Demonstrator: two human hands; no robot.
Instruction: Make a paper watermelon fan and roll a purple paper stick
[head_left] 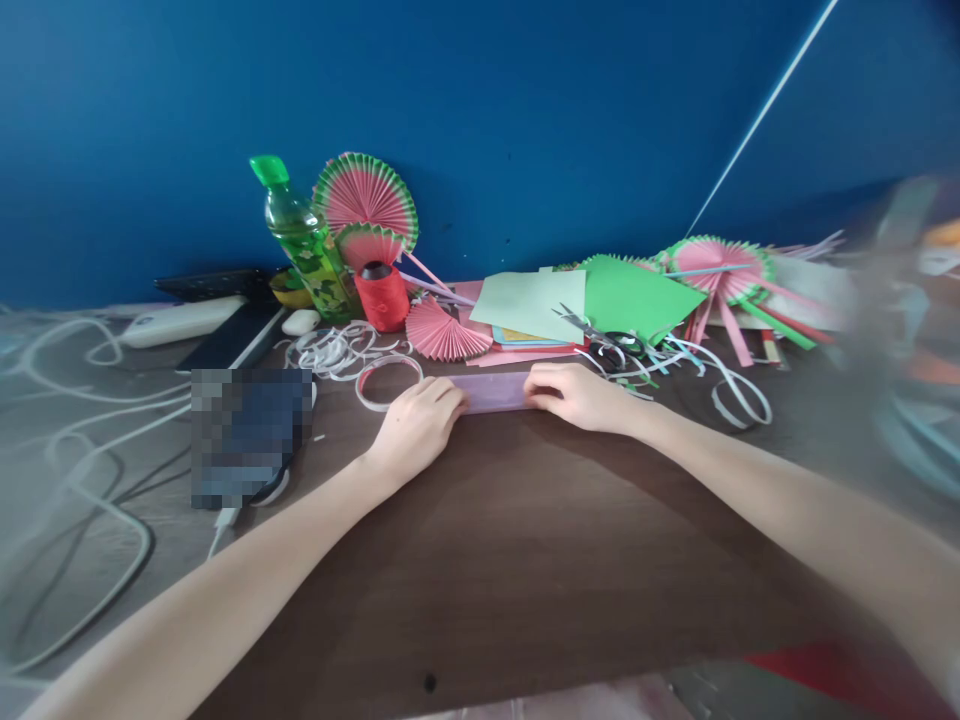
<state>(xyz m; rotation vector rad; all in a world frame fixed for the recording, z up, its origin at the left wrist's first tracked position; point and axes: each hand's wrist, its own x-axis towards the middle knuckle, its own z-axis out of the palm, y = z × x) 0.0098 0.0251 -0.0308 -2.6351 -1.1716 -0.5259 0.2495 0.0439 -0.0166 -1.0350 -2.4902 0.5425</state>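
Note:
A pale purple paper strip (495, 391) lies across the dark brown table (510, 540), between my two hands. At its left end my left hand (417, 425) has its fingers bent down and closed on the paper. My right hand (574, 396) pinches the right end, thumb and fingers together. Just behind my left hand lies a roll of tape (361, 392). A small pink pleated paper fan (448, 332) sits beyond the strip. Scissors (574, 320) with dark handles rest on paper sheets past my right hand.
A green bottle (307, 245), a red thread spool (383, 300) and watermelon-coloured paper fans (365, 200) stand by the blue wall. White curled strips (334, 350) lie behind the tape. Green paper (637, 300) is at the back right. A phone (251, 440) and cables (142, 520) are left.

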